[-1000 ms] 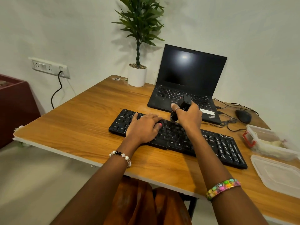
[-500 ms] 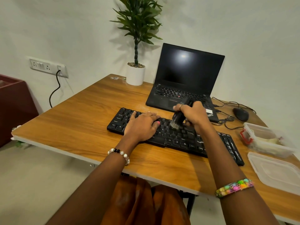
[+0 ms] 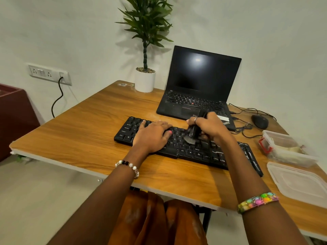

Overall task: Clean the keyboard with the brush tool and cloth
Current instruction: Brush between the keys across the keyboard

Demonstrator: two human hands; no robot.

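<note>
Wooden-topped desk [image 3: 85, 131] bearing, at its middle, the flat black external keyboard [image 3: 203, 152], set in front of an open black laptop [image 3: 200, 89]. Two clear plastic food containers [image 3: 290, 152] stand at the desk's right edge; whether one holds the cloth cannot be told. Left hand [image 3: 152, 135]: fingers straight, palm down, pressing the keyboard's left half to steady it. Right hand [image 3: 210, 126]: fingers curled round the small black brush tool [image 3: 193, 131], held near upright with its bristles touching the keys at mid-keyboard, just beside the left hand's fingertips. Step in hand, as judged: brushing debris from between the keys; the cloth stage is not yet begun. The next move likely calls for short strokes along the key rows toward the uncovered right half, with the left hand holding the board so it does not slide.
</note>
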